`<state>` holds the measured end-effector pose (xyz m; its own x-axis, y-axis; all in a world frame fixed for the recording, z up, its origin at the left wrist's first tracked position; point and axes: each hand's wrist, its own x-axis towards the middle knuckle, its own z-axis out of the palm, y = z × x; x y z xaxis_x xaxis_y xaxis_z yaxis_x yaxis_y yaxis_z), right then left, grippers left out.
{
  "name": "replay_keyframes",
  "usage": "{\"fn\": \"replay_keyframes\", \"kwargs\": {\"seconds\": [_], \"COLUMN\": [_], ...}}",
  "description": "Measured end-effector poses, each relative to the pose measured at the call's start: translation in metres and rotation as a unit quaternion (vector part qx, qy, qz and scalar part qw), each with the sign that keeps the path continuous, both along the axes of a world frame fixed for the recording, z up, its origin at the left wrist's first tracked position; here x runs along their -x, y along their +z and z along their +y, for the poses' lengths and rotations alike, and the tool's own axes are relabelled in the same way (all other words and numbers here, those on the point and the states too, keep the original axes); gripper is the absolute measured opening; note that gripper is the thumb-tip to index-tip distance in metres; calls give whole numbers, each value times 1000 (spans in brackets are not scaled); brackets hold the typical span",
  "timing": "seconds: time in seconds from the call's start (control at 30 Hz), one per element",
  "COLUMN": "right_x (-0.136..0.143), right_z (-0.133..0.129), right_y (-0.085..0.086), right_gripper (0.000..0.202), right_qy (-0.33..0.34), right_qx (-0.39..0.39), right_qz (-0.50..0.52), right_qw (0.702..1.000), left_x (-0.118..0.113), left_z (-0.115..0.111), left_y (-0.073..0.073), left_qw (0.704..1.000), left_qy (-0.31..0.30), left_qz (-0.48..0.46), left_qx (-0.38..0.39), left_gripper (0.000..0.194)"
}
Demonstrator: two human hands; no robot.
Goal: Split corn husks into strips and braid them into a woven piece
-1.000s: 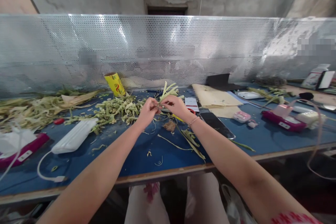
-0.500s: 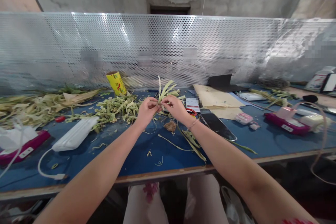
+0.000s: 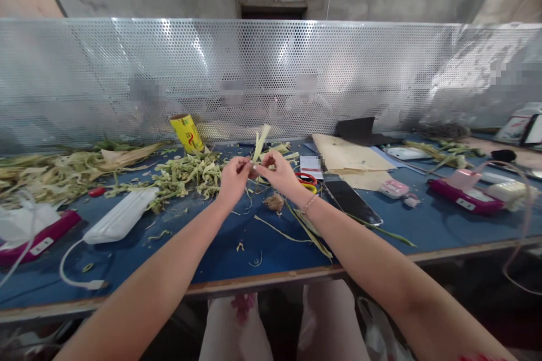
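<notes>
Pale green husk strips stand up from between my fingertips, over the middle of the blue table. My left hand pinches their lower end, and my right hand closes on the same spot from the right, fingertips meeting. What lies right between the fingertips is small and partly hidden. A heap of curled green pieces is left of my hands. Below them sits a brown fibrous clump, with long dry strips to its right. Scissors with red and yellow handles lie beside my right wrist.
Loose husks, a white power bank and a magenta power strip are on the left. A yellow tube stands behind. To the right are a phone, brown paper and another magenta strip.
The fanned strips now form a narrower, more upright bundle. My hands have shifted slightly left, and more of the scissors' handles shows.
</notes>
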<state>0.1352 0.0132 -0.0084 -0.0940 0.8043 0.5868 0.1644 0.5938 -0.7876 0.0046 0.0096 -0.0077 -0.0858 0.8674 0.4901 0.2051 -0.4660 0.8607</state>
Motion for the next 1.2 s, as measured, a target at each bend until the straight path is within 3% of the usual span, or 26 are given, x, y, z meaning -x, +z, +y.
{"fn": "replay_keyframes", "kwargs": {"seconds": [0.13,0.2,0.27,0.43,0.5,0.7,1.2], "right_x": [4,4,1,-11,-13,-17,-11], "right_z": [0,1,2,4,5,12,3], "right_y": [-6,-8,-6,6,10,12,15], "right_gripper": [13,4,10,13,12,11,8], "right_qy": [9,16,4,-68,-76,-51,45], "right_qx": [33,42,39,-81,-96,-9,36], "right_qz": [-135,-159,-163,-193,-169,-42,37], "right_qw": [990,986,986,975,978,998,998], "left_x": [3,3,2,0,0,-1,-8], "left_z": [10,10,7,1,3,3,-8], "left_y": [-6,-7,-5,1,3,3,5], "left_qw": [999,999,999,999,1000,998,997], "left_qy": [38,38,38,31,19,-46,-56], "left_qz": [-25,-35,-36,-8,6,19,47], "left_qx": [-24,-14,5,0,-20,-41,-24], "left_gripper": [13,14,15,13,12,9,8]}}
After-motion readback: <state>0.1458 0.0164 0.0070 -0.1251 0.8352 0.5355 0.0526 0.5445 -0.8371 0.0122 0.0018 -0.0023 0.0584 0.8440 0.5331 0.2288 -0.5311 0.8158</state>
